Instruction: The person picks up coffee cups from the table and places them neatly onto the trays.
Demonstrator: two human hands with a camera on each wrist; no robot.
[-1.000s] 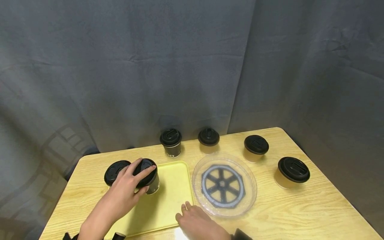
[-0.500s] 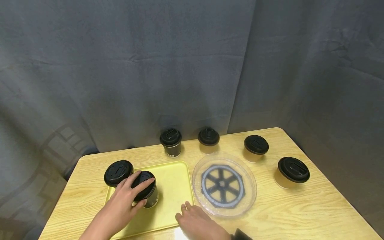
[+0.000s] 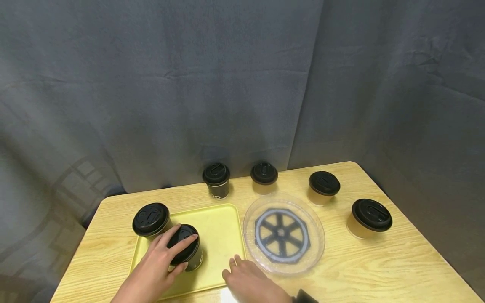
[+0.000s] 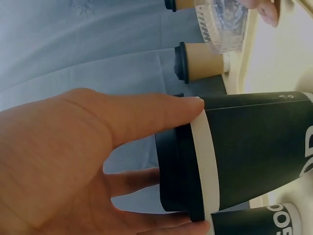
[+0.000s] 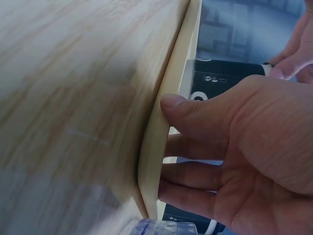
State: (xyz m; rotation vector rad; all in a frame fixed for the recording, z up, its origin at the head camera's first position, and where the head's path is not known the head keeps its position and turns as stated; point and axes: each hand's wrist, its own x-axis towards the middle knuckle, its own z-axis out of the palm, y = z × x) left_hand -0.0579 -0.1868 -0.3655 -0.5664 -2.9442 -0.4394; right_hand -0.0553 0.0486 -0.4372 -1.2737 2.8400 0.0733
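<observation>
With thumb and fingers spread round the black lid, my left hand grips a dark paper coffee cup upright over the left part of the yellow tray. Its fingertips sit at the white rim under the lid in the left wrist view. Another dark lidded cup stands just behind it, at the tray's back left corner. My right hand holds the tray's front right corner. In the right wrist view its thumb presses the outside of the tray wall, with the other fingers inside.
A round clear plastic dish lies right of the tray. Behind stand a dark lidded cup and a tan one. Two more tan cups, one farther back and one nearer, stand at the right. A grey curtain hangs behind the table.
My left hand has brought the gripped cup toward me over the tray, away from the back edge, so the cup behind shows more. The right hand stays at the tray corner.
</observation>
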